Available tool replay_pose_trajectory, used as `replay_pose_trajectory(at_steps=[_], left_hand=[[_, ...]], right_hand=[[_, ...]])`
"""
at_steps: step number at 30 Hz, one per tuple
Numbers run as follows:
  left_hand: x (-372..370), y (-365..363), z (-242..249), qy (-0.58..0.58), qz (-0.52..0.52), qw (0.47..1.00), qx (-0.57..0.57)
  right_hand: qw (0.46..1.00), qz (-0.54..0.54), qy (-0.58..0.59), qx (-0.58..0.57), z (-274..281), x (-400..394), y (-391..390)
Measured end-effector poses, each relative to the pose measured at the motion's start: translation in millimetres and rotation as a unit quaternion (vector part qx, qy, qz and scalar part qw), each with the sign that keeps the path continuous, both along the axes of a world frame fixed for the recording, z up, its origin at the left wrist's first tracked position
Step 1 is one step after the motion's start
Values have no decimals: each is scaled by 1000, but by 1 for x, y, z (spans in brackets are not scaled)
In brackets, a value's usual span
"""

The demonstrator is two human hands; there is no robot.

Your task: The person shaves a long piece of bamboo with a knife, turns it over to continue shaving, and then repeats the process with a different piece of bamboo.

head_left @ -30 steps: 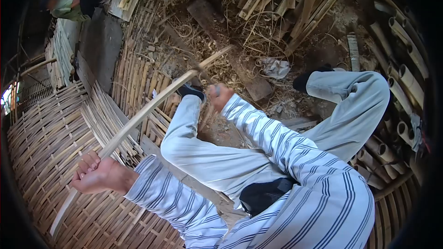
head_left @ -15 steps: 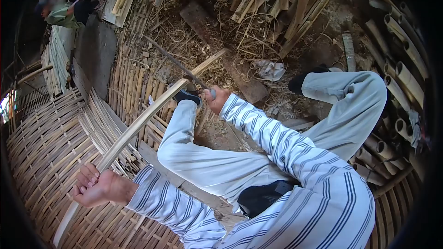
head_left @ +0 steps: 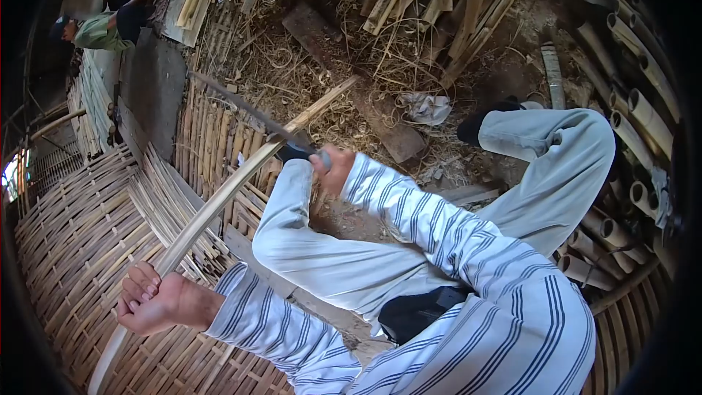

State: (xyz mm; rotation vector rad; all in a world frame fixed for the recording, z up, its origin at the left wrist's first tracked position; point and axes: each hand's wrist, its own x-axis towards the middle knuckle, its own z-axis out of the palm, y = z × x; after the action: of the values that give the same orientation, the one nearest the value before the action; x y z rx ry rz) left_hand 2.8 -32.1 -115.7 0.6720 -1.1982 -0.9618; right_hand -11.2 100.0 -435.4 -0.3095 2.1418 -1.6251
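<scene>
A long pale bamboo strip runs slantwise across the left half of the head view. My left hand is closed around it near its lower end. In my right hand is the handle of a long-bladed knife, the fingers wrapped round it. The dark blade crosses the strip near its upper end and seems to touch it, its tip pointing up and left. My shoe beneath the crossing is partly hidden by the strip and my right hand.
A woven bamboo mat spreads at the left, with thin strips on it. Split bamboo is heaped at the top. Bamboo poles are stacked at the right. Shavings and a crumpled white wrapper litter the ground. Another person sits far left.
My right hand has moved slightly left and down, and the blade has swung lower and further left across the strip. My left hand keeps its grip in nearly the same place.
</scene>
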Motion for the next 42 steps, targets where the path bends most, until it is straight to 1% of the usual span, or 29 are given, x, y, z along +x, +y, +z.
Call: replay_pose_trajectory(at_steps=[1,3,4,5,7,9,10,12,14,15,18,19,21,22,23,26,27,30,31,34,36,37,38,39,41,42], left_hand=[[-3,1,0,4,14,1000,5],[-2,-5,-1,0,14,1000,13],[1,-7,-1,-5,17,1000,17],[2,-9,-3,7,28,1000,9],[-2,-11,-1,14,24,999,21],[4,-7,0,4,38,999,20],[0,-4,-1,3,40,999,11],[-3,0,-2,4,41,999,3],[-5,2,-2,11,32,999,4],[-5,2,-2,7,28,1000,6],[-2,1,0,-8,23,1000,7],[-1,1,-1,-7,30,1000,5],[-1,5,-3,0,43,999,8],[1,8,-2,0,46,999,13],[1,9,-2,4,46,999,18],[5,10,-2,18,24,999,12],[4,12,-3,19,16,1000,7],[2,21,-1,18,8,1000,-1],[0,25,0,20,10,1000,-2],[-3,32,1,21,21,1000,-2],[-3,33,2,21,23,999,4],[-1,31,2,36,27,999,21],[-1,30,3,39,22,999,16],[1,30,2,37,18,999,13],[4,34,1,26,17,999,19],[5,35,0,25,13,999,19]], right_hand=[[1000,-24,5,1,-17,0,1],[999,-21,36,-10,-36,-1,-2],[999,-17,49,-16,-34,-2,-2],[998,-17,52,6,-32,-2,-3],[998,-49,26,1,-18,8,-13],[998,-53,-15,-7,16,16,-12],[998,-46,-12,-40,26,18,-13],[998,12,-17,-60,56,17,-8],[996,50,29,-68,69,18,-6],[996,53,47,-58,72,13,-5],[1000,23,-6,-11,45,-3,3],[1000,16,7,17,33,-5,6],[998,5,-47,51,15,-9,3],[995,-1,-80,67,20,-10,4],[990,24,-121,67,26,-10,6],[988,53,-136,59,57,-5,6],[986,86,-135,52,72,-3,10],[998,61,18,-8,86,8,8],[997,66,28,9,93,4,11],[994,59,-56,77,72,-8,21],[990,-4,-91,111,2,-6,27],[987,-13,-94,133,-18,-6,33],[983,-23,-94,156,-19,-17,38],[985,7,-100,140,-21,-24,39],[981,76,-137,112,12,-22,42],[989,70,-110,73,23,-15,36]])
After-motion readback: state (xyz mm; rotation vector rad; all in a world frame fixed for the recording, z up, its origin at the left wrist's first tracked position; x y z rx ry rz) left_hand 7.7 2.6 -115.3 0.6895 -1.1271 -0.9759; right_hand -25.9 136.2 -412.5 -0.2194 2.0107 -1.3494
